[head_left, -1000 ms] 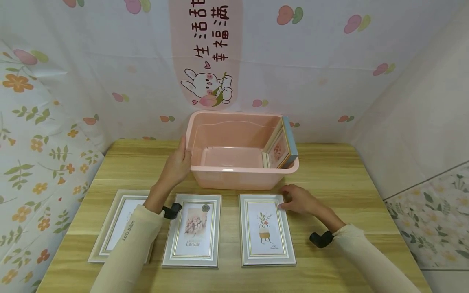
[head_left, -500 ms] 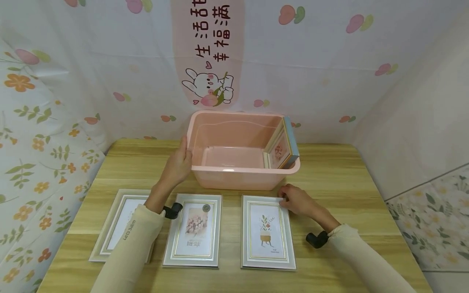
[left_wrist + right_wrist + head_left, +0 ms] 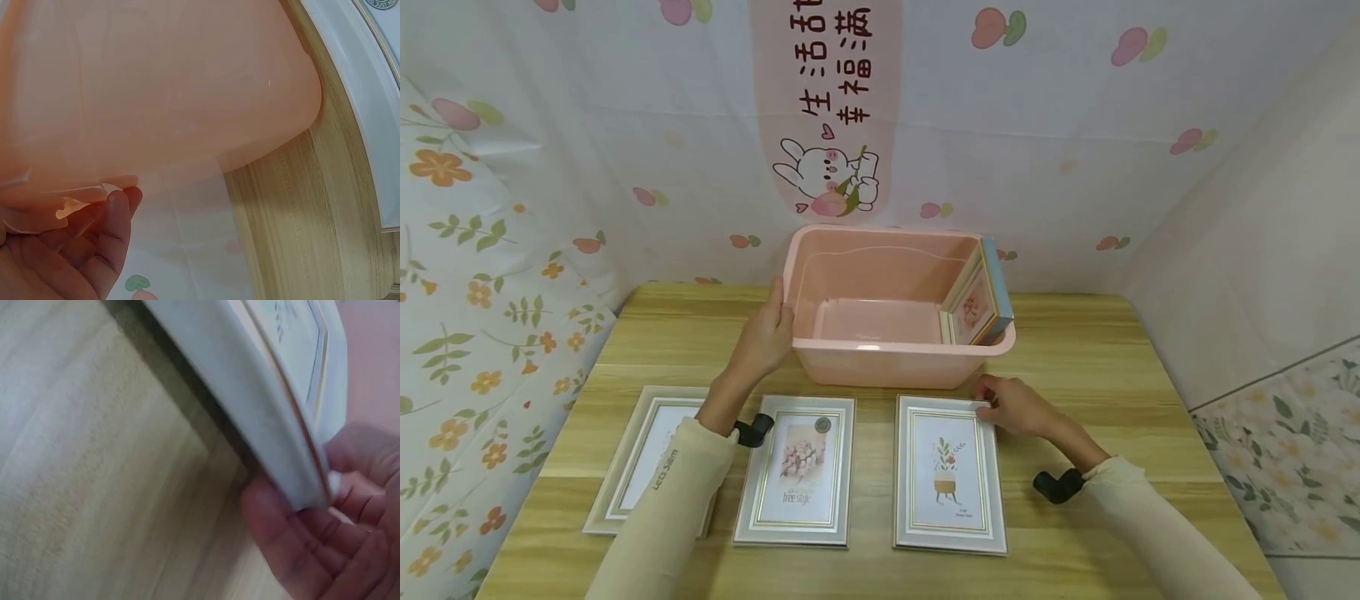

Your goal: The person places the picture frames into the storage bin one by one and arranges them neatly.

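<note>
My left hand [image 3: 763, 333] grips the left rim of a pink plastic tub [image 3: 887, 367]; in the left wrist view the fingers [image 3: 115, 231] curl at the rim. My right hand [image 3: 1018, 407] pinches the upper right corner of a white picture frame [image 3: 904, 475] with a potted-plant print. Close up in the right wrist view, that frame's corner [image 3: 294, 481] sits between thumb and fingers [image 3: 275, 531]. Inside the tub, at its right end, picture frames [image 3: 973, 304] lean upright, one with a blue edge [image 3: 998, 287].
Another picture frame [image 3: 842, 475] with a pink flower print lies left of the held one. A third picture frame [image 3: 625, 467] lies further left, partly under my left sleeve [image 3: 662, 508]. The wooden table [image 3: 1060, 350] meets a patterned cloth backdrop [image 3: 1045, 167] behind the tub.
The plant-print frame has shifted and turned slightly at my right hand, its upper edge rising a little in the head view. My left hand stays on the tub's rim.
</note>
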### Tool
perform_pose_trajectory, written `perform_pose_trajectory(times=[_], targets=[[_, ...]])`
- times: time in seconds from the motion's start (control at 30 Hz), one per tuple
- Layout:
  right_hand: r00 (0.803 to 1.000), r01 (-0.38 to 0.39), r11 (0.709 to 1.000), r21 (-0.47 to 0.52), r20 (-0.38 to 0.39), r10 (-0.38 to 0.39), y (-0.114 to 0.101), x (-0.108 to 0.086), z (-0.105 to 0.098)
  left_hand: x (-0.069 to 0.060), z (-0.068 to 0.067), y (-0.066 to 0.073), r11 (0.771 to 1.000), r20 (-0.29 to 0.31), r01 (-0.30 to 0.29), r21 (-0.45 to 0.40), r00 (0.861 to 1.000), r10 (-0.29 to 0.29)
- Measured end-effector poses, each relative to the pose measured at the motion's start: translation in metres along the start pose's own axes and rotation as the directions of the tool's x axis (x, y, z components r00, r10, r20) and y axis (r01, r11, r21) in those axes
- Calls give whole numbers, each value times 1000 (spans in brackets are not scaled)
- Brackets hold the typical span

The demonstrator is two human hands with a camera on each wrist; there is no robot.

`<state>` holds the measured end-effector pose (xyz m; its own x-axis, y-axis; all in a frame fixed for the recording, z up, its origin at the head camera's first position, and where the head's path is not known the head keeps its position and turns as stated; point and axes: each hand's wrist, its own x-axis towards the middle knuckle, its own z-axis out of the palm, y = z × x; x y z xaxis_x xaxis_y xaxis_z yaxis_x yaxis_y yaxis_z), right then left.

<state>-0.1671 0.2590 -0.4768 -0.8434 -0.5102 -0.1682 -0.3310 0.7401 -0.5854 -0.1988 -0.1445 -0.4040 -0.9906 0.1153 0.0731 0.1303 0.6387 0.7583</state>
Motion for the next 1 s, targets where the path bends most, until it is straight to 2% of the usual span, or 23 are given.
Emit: perform_pose_trajectory(times=[0.1, 0.2, 0.33, 0.53, 0.7, 0.9, 1.0], targets=[[998, -53, 988, 142, 51, 47, -1, -3, -7, 0, 1, 0, 1000, 2, 1, -7, 1000, -1], [989, -108, 951, 290, 124, 75, -4, -8, -14, 0, 1, 0, 1000, 3, 3, -12, 1000, -3], [978, -127, 906, 403, 205, 45, -10, -11, -23, 0, 0, 0, 1000, 3, 5, -11, 1000, -5], [963, -134, 888, 440, 271, 12, -21, -17, -32, 1, 0, -1, 1000, -1, -1, -10, 1000, 1], [954, -80, 891, 447, 294, -62, -30, -22, -39, 1, 0, -1, 1000, -16, -14, 0, 1000, 14], [929, -26, 897, 442, 343, -142, -41, -30, -49, 1, 0, -2, 1000, -7, -9, -2, 1000, 9], [924, 21, 899, 437, 335, -184, -50, -34, -55, 1, 0, -2, 1000, -2, -5, -9, 1000, 5]])
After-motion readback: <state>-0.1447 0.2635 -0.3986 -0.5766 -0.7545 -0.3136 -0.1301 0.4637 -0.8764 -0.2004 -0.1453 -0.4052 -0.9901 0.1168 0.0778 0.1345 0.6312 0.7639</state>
